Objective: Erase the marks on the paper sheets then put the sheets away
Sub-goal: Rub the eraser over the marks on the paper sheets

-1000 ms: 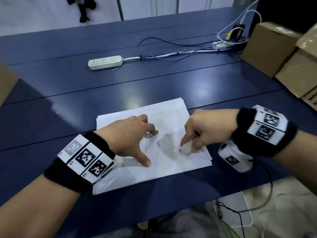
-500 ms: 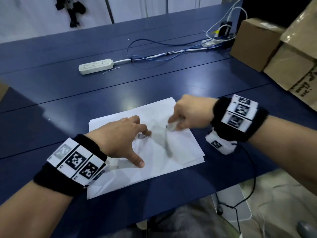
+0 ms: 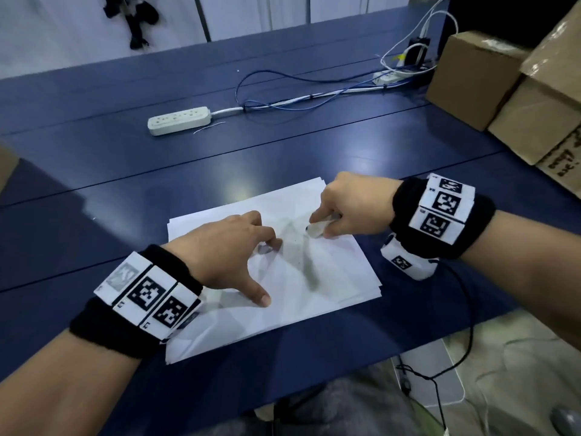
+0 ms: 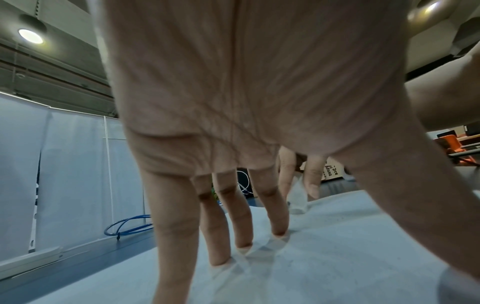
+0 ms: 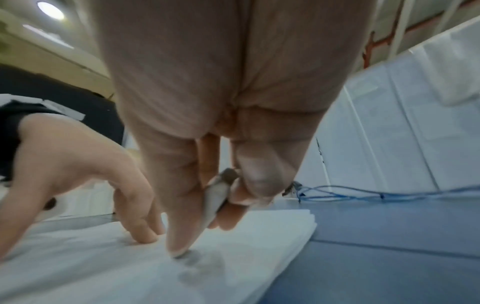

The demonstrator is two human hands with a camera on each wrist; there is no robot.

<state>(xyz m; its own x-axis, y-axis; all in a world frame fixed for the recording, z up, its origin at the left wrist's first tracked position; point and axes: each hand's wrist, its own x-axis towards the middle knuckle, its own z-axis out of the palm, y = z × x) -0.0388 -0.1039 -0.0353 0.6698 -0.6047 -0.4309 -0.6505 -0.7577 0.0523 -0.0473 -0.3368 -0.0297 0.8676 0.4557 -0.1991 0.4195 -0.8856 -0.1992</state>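
A stack of white paper sheets [image 3: 342,278] lies on the blue table [image 3: 94,190], with a grey smudged mark [image 3: 309,273] on the top sheet. My left hand [image 3: 268,272] presses the sheets flat with spread fingers [image 4: 244,236]. My right hand [image 3: 320,227] pinches a small white eraser [image 3: 315,230] and holds its tip on the paper near the stack's far edge. In the right wrist view the eraser [image 5: 217,197] sits between finger and thumb above the smudge [image 5: 200,265].
A white power strip [image 3: 179,121] and blue and white cables [image 3: 298,96] lie farther back on the table. Cardboard boxes [image 3: 471,77] stand at the right. The table's near edge runs just below the stack, with a white box [image 3: 434,382] on the floor.
My right hand has slid the eraser away from me, from the near part of the sheet to the far part. My left hand stays pressed on the paper.
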